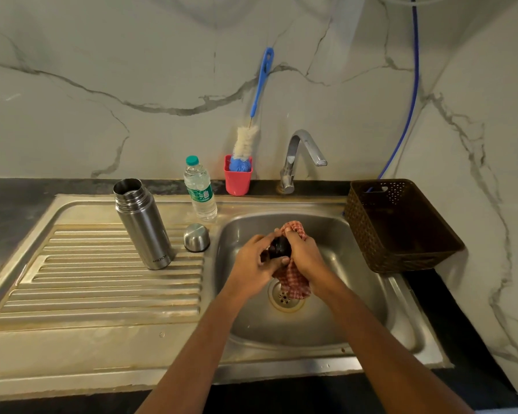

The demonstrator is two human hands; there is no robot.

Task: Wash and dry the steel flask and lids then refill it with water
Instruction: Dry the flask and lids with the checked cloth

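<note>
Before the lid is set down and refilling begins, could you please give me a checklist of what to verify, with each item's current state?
1. The black lid is held securely by the left hand: ok.
2. The checked cloth is gripped by the right hand against the lid: ok.
3. Lid fully dry: cannot tell.
4. The steel flask stands upright and open on the drainboard: ok.
5. The steel cap sits beside the flask: ok.
6. The water bottle is opened for pouring: not ok, its green cap is on.
</note>
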